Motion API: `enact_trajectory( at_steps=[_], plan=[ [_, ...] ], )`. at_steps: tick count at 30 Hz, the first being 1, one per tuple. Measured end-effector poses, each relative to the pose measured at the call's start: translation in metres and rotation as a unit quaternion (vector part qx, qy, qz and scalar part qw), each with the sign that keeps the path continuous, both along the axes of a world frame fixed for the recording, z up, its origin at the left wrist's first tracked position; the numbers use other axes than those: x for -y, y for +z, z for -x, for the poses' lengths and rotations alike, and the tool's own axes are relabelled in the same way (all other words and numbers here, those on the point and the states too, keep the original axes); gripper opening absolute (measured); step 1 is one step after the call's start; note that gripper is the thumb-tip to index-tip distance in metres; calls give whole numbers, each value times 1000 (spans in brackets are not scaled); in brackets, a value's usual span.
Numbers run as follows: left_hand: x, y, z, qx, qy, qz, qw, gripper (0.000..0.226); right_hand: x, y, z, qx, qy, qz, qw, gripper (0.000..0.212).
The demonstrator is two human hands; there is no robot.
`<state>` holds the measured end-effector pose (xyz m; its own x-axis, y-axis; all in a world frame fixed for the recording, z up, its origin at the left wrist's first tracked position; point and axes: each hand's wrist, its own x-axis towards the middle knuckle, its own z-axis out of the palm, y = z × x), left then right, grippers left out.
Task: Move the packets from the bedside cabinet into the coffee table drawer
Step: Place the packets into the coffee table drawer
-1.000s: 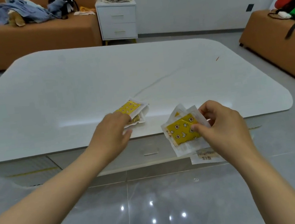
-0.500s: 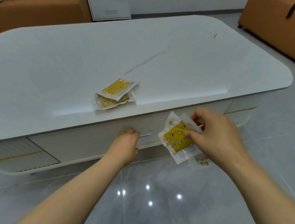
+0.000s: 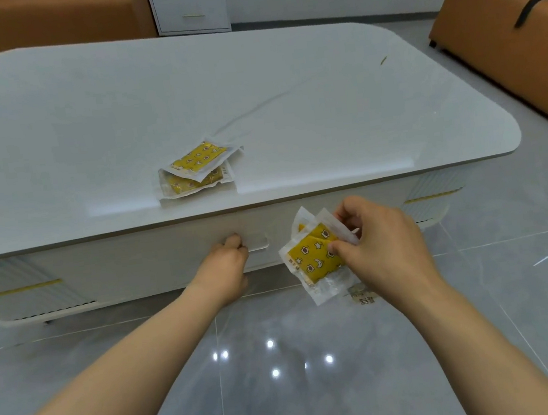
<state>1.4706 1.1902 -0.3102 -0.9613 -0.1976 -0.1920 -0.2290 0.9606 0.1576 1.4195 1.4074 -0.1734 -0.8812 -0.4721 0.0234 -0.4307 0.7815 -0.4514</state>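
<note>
Two yellow patterned packets (image 3: 197, 171) in clear wrappers lie stacked near the front edge of the white coffee table (image 3: 116, 116). My right hand (image 3: 379, 246) pinches a small bundle of the same packets (image 3: 313, 257) in front of the table's side, right of the drawer handle. My left hand (image 3: 226, 265) has its fingers curled into the recessed handle (image 3: 258, 243) of the drawer front (image 3: 168, 258). The drawer looks closed. The white bedside cabinet (image 3: 192, 3) stands at the far wall.
An orange sofa (image 3: 35, 19) runs along the back left. An orange bench (image 3: 503, 37) with a bag and cables sits at the right. Glossy grey floor tiles (image 3: 284, 361) lie below my arms. A small paper label (image 3: 363, 298) lies on the floor.
My left hand left two packets on the tabletop and dropped to the drawer handle, now gripping it. My right hand with its packets lowered to drawer height. My view tilted downward.
</note>
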Motion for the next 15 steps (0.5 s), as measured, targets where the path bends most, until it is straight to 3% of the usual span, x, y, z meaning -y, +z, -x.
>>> enact_trajectory(
  at_steps=[11,15],
  plan=[
    [-41,36,-55,115,-37,-47,992,61,-8,9,-12,-2,6,19,1000,22],
    [-42,79,-69,-37,2,-90,995,29,-14,13,-19,-1,16,29,999,23]
  ],
)
